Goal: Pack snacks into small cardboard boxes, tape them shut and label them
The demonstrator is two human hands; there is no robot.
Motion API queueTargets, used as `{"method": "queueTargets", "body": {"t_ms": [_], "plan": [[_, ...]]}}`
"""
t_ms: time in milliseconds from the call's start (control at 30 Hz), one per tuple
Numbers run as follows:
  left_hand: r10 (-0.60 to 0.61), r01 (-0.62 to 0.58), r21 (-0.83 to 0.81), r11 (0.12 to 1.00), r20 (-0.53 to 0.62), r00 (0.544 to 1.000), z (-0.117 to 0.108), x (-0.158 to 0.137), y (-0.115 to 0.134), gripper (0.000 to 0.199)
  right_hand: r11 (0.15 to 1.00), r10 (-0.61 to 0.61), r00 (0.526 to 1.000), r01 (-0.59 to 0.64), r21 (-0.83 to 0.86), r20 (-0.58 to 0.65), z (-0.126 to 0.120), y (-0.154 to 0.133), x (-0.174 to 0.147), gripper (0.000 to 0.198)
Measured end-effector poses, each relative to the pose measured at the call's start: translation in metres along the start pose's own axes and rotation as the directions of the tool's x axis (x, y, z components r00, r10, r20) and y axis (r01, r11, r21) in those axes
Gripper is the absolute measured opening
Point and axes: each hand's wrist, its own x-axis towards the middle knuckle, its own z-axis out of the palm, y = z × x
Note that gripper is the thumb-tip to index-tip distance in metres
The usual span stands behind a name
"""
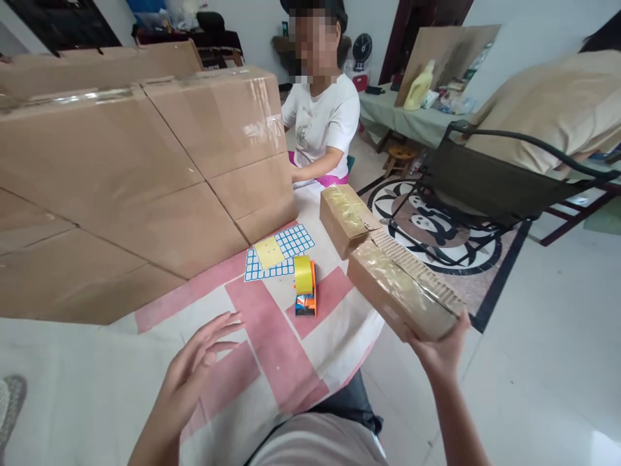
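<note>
My right hand [444, 346] grips the near end of a long cardboard box [402, 285] whose top is covered with shiny tape. That box lies at the table's right edge, against a second taped cardboard box [345, 217] farther back. Over the near left part of the table my left hand [198, 356] hovers with its fingers apart, holding nothing. An orange and blue tape dispenser with a yellow roll [304, 285] stands mid-table. Behind it lie a sheet of blue-bordered labels [295, 241] and a yellow piece of paper [269, 252].
A large cardboard carton [145, 162] fills the table's left and back. Across the table sits a person in a white shirt [325, 120]. At the right are a dark folding chair [485, 175] with another person in it, and a side table [378, 107].
</note>
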Motion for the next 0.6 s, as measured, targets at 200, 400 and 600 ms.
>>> {"method": "queueTargets", "body": {"t_ms": [200, 400, 600], "plan": [[-0.099, 0.101, 0.003, 0.995, -0.166, 0.981, -0.030, -0.036, -0.028, 0.043, 0.995, -0.046, 0.999, 0.046, 0.092, -0.002, 0.077, 0.022, 0.034, 0.115], [-0.198, 0.194, -0.058, 0.979, -0.481, 0.854, -0.067, -0.105, -0.062, 0.045, 0.995, -0.042, 0.997, 0.037, 0.091, 0.060, 0.108, 0.023, 0.079, 0.119], [-0.221, 0.198, -0.112, 0.974, -0.670, 0.709, -0.123, -0.158, -0.085, 0.051, 0.990, 0.129, 0.989, -0.124, -0.067, 0.067, 0.113, -0.009, 0.090, 0.134]]}}
